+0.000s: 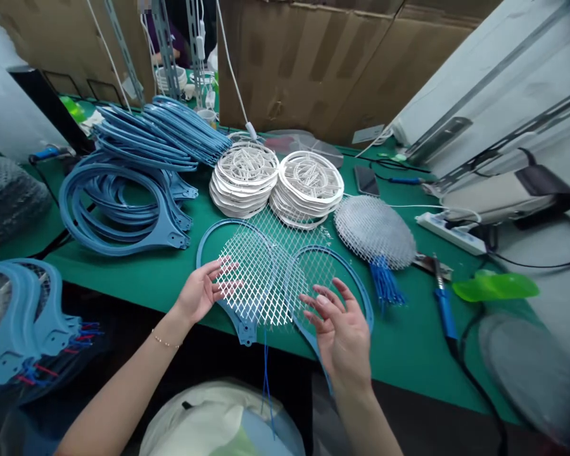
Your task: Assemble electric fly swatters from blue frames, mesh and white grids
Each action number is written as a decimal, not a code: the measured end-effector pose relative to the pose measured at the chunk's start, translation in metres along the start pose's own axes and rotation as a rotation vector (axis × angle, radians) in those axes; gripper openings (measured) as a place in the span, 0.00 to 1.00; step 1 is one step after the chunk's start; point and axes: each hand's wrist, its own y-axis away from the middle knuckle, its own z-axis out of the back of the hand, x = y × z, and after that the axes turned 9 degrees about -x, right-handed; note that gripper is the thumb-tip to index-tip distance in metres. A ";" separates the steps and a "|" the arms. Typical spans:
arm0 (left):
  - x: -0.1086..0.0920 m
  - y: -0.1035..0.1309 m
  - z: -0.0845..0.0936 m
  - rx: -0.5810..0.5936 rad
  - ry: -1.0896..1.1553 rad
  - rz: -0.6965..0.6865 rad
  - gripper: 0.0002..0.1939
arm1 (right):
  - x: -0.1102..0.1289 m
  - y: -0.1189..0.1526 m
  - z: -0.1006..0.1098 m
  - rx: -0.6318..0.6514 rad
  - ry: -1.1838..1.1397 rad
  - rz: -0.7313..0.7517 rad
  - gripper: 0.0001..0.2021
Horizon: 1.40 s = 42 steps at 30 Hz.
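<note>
A round silver wire mesh disc (261,278) is held tilted above the green table, my left hand (202,291) closed at its left edge with fingers showing through the mesh. My right hand (339,329) is by the right side, fingers apart and loosely curled. More mesh (313,269) overlaps there; whether the right fingertips touch it is unclear. Below lie two blue racket-shaped frames, a left frame (244,329) and a right frame (361,278), partly hidden by mesh and hands. Thin blue wires (266,361) hang over the table's front edge.
Two stacks of white ring grids, left stack (244,180) and right stack (308,190), stand behind. Blue frames (123,209) pile at left. On the right are stacked mesh discs (375,231), blue wires (384,282), a soldering iron (444,310), phone (366,181) and power strip (451,233).
</note>
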 end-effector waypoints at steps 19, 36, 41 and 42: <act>-0.011 0.005 -0.032 -0.138 -0.053 -0.093 0.16 | 0.001 0.018 0.014 -0.133 -0.120 0.261 0.26; -0.049 0.009 0.006 -0.223 0.006 -0.231 0.14 | 0.070 -0.021 0.063 -0.455 0.164 0.705 0.13; -0.046 0.018 0.018 -0.274 0.045 -0.290 0.15 | 0.047 -0.017 0.067 -0.083 1.002 1.031 0.17; -0.042 0.019 0.018 -0.281 0.051 -0.294 0.16 | 0.039 -0.015 0.063 0.039 1.082 0.967 0.21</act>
